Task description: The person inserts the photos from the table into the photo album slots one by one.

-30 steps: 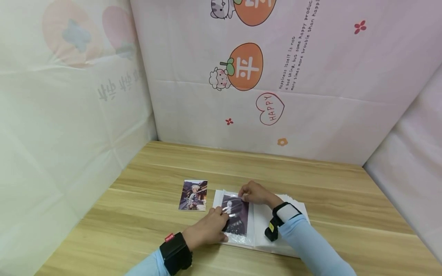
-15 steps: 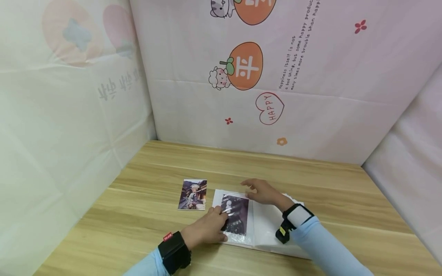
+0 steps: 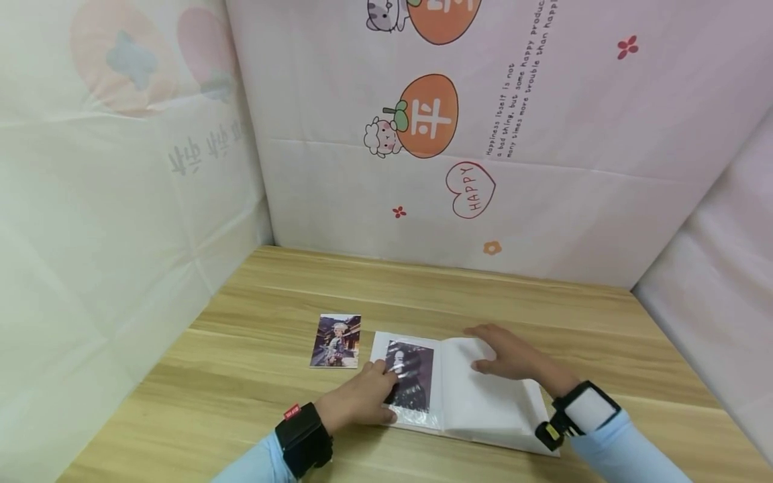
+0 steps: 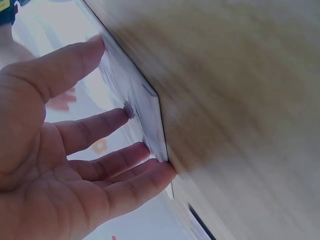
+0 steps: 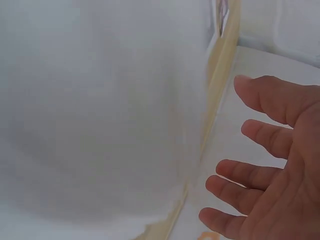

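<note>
A white photo album point(image 3: 477, 399) lies spread on the table, its right page blank. On its left page a dark photo point(image 3: 418, 382) shows through a glossy clear sleeve. My left hand point(image 3: 362, 396) rests on that page's left part, its extended fingers and thumb touching the album edge point(image 4: 142, 85) in the left wrist view. Over the upper part of the blank page is my right hand point(image 3: 510, 352), fingers spread and holding nothing. In the right wrist view the white page point(image 5: 100, 110) stands apart from its fingertips. A loose photo point(image 3: 335, 342) of a figure in a pale hat lies left of the album.
The wood-grain table point(image 3: 266, 295) is bordered by a printed white backdrop point(image 3: 338, 188) behind and white sheets at both sides. Each wrist wears a black strap, the right one with a small device point(image 3: 549, 435) hanging over the album's right edge.
My right hand has let go at the top of the dark photo's sleeve and moved right, over the blank page. My left hand has stayed in place.
</note>
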Demonstrator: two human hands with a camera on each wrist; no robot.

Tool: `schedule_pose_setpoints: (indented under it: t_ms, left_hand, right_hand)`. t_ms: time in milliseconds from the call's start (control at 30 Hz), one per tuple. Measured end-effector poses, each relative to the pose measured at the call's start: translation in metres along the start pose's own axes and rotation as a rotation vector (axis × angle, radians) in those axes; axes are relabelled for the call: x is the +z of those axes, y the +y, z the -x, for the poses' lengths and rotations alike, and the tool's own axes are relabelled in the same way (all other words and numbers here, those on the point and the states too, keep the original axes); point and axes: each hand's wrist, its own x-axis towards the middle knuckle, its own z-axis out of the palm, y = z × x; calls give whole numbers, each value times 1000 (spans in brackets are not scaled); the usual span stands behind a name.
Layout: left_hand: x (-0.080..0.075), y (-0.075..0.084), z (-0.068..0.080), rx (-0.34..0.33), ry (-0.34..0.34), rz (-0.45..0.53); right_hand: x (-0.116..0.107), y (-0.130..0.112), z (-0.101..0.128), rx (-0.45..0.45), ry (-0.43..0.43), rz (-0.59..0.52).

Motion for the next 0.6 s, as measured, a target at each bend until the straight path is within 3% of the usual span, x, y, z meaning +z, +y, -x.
schedule_pose_setpoints:
  t_ms: [367, 600]
  left_hand:
    - [-4, -1, -1, -4, -15, 15]
    - [-5, 1, -1, 1, -23, 14]
  right_hand:
    - [-9, 6, 45, 29, 9, -44]
    - [2, 11, 58, 88, -13, -78]
